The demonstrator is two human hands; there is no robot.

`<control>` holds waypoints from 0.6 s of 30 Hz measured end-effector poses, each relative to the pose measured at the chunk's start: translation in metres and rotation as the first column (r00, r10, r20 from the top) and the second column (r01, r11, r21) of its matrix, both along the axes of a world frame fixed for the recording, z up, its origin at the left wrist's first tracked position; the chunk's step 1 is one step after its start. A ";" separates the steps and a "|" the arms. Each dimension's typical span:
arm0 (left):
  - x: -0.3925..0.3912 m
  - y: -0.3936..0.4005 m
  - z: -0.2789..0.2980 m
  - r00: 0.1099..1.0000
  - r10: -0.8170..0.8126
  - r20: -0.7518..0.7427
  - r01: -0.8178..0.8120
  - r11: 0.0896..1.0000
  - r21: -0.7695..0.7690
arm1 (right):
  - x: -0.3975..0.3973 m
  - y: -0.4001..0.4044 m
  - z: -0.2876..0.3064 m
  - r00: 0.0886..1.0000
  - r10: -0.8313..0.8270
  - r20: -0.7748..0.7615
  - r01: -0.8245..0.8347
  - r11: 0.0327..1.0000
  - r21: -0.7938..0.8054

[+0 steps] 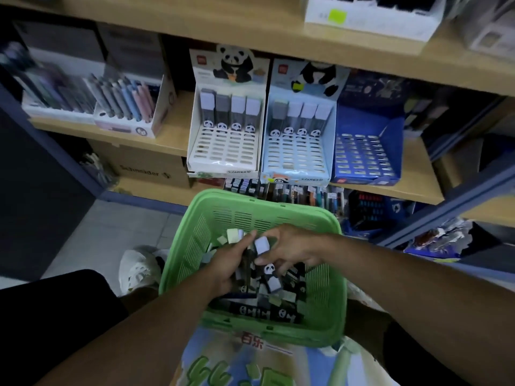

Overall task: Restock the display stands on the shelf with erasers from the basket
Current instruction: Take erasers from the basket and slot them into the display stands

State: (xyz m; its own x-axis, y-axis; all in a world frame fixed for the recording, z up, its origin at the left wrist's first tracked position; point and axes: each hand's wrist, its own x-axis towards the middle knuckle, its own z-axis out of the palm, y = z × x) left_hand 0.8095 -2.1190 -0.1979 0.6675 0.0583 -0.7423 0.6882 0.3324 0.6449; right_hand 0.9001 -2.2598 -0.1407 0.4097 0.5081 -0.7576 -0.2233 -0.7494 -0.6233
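A green plastic basket (320, 310) in front of me holds several panda-sleeved erasers (271, 282). My left hand (228, 260) is down in the basket, fingers curled round a few erasers. My right hand (289, 249) pinches a white eraser (262, 244) just above the pile. On the shelf stand three slotted display stands: a white one (225, 151) and a pale blue one (296, 160), each with one back row of erasers, and a dark blue one (367, 157) with no erasers in view.
Left of the stands, a box of pastel pens (125, 107) sits on the wooden shelf (172, 137). A cardboard carton (147, 168) is below. More pens hang under the shelf behind the basket. A printed bag (250, 363) lies under the basket.
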 end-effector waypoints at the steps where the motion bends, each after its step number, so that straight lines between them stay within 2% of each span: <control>1: 0.000 0.000 0.011 1.000 -0.012 0.005 0.012 1.000 0.006 | 0.000 -0.003 0.013 0.998 0.051 0.032 -0.050 0.998 -0.026; 4: -0.002 0.003 0.044 0.996 -0.084 0.034 0.083 0.996 0.006 | 0.006 -0.013 0.055 0.980 0.174 0.093 -0.169 0.984 -0.054; 8: -0.002 0.011 0.088 0.977 -0.193 0.090 0.192 0.981 0.017 | 0.031 -0.025 0.106 0.957 0.179 0.228 -0.175 0.984 -0.040; 11: 0.005 0.012 0.118 0.952 -0.267 0.152 0.256 0.963 0.088 | 0.053 -0.028 0.126 0.932 -0.066 0.357 0.018 0.990 0.138; 13: 0.016 0.012 0.136 0.951 -0.231 0.206 0.200 0.967 0.160 | 0.064 -0.027 0.136 0.887 -0.226 0.402 0.117 0.953 0.278; 16: 0.040 0.016 0.160 0.945 -0.200 0.259 0.122 0.950 0.288 | 0.080 -0.022 0.142 0.781 -0.358 0.511 0.172 0.911 0.376; 18: 0.057 0.022 0.173 0.939 -0.216 0.269 0.116 0.932 0.344 | 0.090 -0.018 0.139 0.676 -0.424 0.603 0.197 0.892 0.406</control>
